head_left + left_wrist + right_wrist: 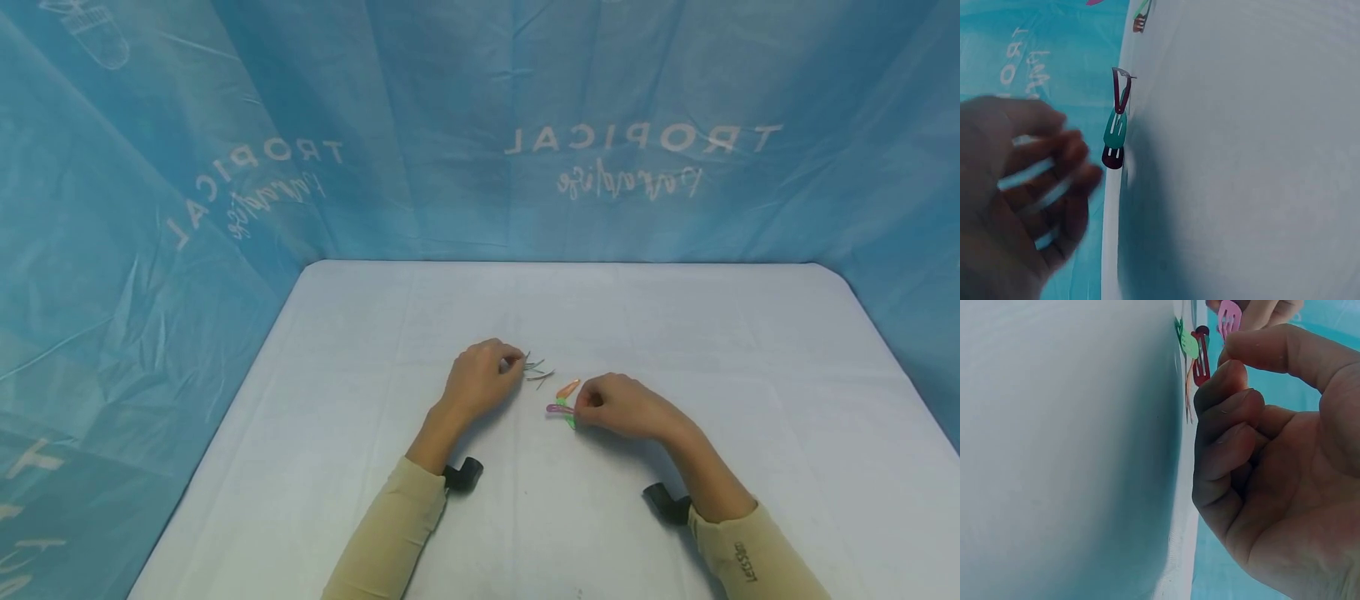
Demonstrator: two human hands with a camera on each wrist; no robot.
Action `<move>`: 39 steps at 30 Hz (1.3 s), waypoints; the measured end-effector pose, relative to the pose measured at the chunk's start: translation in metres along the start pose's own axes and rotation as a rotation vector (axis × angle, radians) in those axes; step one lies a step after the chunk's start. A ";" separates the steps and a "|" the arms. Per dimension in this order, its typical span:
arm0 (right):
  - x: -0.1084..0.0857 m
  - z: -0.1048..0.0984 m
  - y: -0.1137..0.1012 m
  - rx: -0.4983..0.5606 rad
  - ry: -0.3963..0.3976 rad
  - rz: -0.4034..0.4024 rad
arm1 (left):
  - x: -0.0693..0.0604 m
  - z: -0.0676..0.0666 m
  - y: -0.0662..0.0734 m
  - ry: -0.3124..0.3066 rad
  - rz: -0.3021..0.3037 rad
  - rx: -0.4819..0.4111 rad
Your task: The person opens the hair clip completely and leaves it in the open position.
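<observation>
In the head view, my right hand (626, 406) pinches a pink snap hair clip (558, 409) between thumb and index finger. The same pink clip (1230, 317) stands out past the fingertips in the right wrist view. Under it lie an orange clip (567, 388) and a green clip (571, 422). My left hand (483, 375) hovers just left of a small group of clips (538, 374), fingers loosely bent. Dark red (1120, 103) and teal (1114, 129) clips overlap there, apart from the fingers in the left wrist view.
A white cloth covers the table (337, 350). Blue printed curtains (450, 167) hang behind it and along its sides. Black wrist camera mounts (465, 475) jut out by both sleeves, low over the cloth.
</observation>
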State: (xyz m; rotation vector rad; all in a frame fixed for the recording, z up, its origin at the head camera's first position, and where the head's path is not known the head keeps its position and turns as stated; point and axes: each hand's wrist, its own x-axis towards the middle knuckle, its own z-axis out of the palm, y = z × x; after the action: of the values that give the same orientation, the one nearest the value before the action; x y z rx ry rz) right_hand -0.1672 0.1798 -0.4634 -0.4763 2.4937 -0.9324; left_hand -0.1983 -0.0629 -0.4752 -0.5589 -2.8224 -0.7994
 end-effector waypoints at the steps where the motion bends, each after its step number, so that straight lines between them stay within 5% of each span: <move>1: 0.000 0.000 0.000 0.003 0.002 -0.001 | 0.000 0.000 0.000 0.005 0.020 -0.025; 6: 0.000 -0.003 0.002 0.019 0.012 -0.009 | 0.001 -0.001 0.002 0.009 0.095 -0.094; 12: -0.002 -0.006 0.000 0.042 0.027 -0.028 | 0.001 -0.002 0.003 -0.012 0.104 -0.115; 22: -0.003 -0.010 -0.005 0.093 0.106 -0.024 | 0.001 -0.004 0.004 -0.015 0.156 -0.291; 31: -0.007 -0.012 -0.008 0.161 0.152 -0.031 | 0.001 -0.007 0.007 -0.013 0.136 -0.450; 39: -0.010 -0.014 -0.011 0.193 0.158 -0.035 | 0.000 -0.011 0.010 -0.071 0.145 -0.466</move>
State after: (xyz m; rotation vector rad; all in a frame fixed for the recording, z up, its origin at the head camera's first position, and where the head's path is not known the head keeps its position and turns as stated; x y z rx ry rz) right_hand -0.1640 0.1836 -0.4435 -0.3986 2.5059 -1.2543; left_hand -0.1938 -0.0610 -0.4612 -0.8572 -2.6137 -1.4403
